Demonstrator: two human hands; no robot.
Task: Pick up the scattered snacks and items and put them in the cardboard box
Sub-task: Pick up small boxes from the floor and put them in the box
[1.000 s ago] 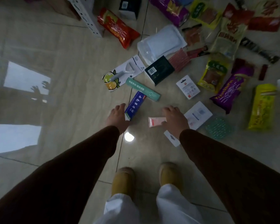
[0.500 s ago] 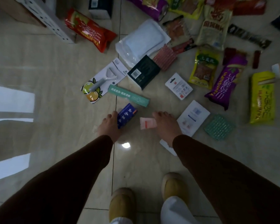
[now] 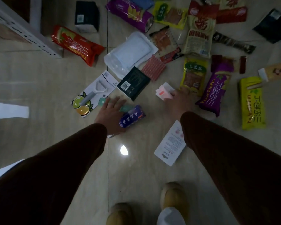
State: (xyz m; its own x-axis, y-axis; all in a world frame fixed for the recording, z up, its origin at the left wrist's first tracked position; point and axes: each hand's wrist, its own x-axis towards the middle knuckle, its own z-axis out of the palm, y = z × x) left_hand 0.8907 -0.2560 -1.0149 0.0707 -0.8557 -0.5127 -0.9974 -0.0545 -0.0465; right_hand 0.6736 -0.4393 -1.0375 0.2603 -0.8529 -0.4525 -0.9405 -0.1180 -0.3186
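Observation:
My left hand [image 3: 110, 111] holds a blue toothpaste box [image 3: 132, 116] tilted against its thumb side. Its fingers stretch forward over a teal box [image 3: 126, 108] lying on the floor. My right hand [image 3: 177, 99] grips a pink tube together with a small white card [image 3: 163, 91], lifted just off the tiles. Scattered around are a peeler on a fruit-print card [image 3: 94, 93], a black packet [image 3: 133, 82], a white pouch [image 3: 130, 52], a red snack pack [image 3: 76, 44], a purple snack pack [image 3: 216, 91] and a yellow pack [image 3: 252, 103]. A brown cardboard surface [image 3: 2, 30] shows at the top left.
A white perforated panel [image 3: 23, 33] runs diagonally at the top left, in front of the brown surface. A black box [image 3: 87, 17] stands beside it. A white leaflet card [image 3: 170, 143] lies under my right forearm. My feet in yellow slippers [image 3: 173, 197] are at the bottom.
Both hands moved forward across the floor. The left carried the blue box up to the teal box. The right lifted the pink tube and reached the small white card.

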